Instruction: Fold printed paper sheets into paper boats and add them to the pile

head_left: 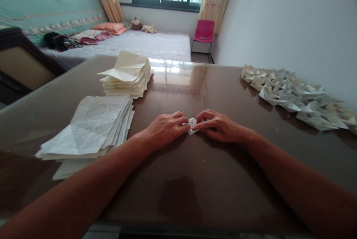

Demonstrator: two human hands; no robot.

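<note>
A small folded paper (192,128) with print on it lies on the brown table in front of me, partly covered by fingers. From the left, my left hand (166,128) is closed on its edge, with the fingertips bunched together. My right hand (221,126) holds the opposite side, its index finger stretched across the paper and the other fingers curled. The underside of the paper and both thumb tips are hard to make out.
Left of my hands lies a stack of printed sheets (92,123), with a yellowish paper stack (126,79) behind it. Rows of folded paper shapes (292,92) line the right side by the wall. Beyond the glossy table (173,194) are a bed (164,44) and a pink chair (204,31).
</note>
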